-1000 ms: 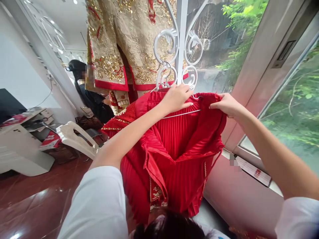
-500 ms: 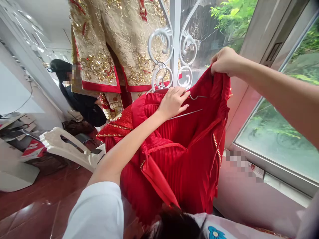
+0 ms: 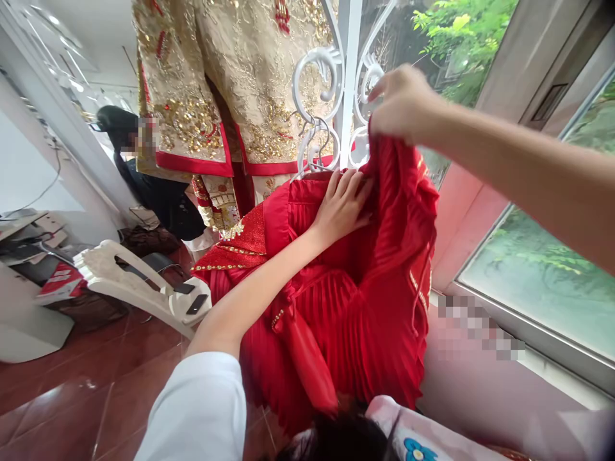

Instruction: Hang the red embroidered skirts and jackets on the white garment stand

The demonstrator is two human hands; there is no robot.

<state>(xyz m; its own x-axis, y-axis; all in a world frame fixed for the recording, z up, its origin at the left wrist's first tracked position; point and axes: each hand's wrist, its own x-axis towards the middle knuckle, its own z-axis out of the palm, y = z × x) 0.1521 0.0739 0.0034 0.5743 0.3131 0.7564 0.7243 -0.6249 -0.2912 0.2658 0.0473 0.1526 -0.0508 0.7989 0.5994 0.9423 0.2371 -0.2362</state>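
The person's bare right hand (image 3: pixel 398 105) is raised high, wrist bent and fingers curled down, clamped on the gathered upper edge of a bright red pleated cloth skirt (image 3: pixel 384 326). Its forearm comes in almost level from the right edge of the view. The left hand (image 3: pixel 341 208) is lower and well apart from it, palm down against the inside of the skirt near the waistband, fingers stretched forward; whether it grips the cloth cannot be told. The left arm slants up from a short white sleeve (image 3: pixel 196 403). The skirt hangs open in front of the person, just below thin metal hanger hooks (image 3: pixel 319 137) at a white scrolled metal frame (image 3: pixel 353 77).

Behind the frame's left side hangs a cream garment with gold embroidery and a red hem (image 3: pixel 264 83). To the left, a white carved chair (image 3: pixel 129 275) bears two small dark flat objects (image 3: pixel 196 304), and beyond it a person in black with a dark cap (image 3: pixel 163 198) is near a white desk (image 3: pixel 29 320). The floor is glossy dark red tile (image 3: pixel 57 410). Green leaves show through the large window (image 3: pixel 548 275) on the right.
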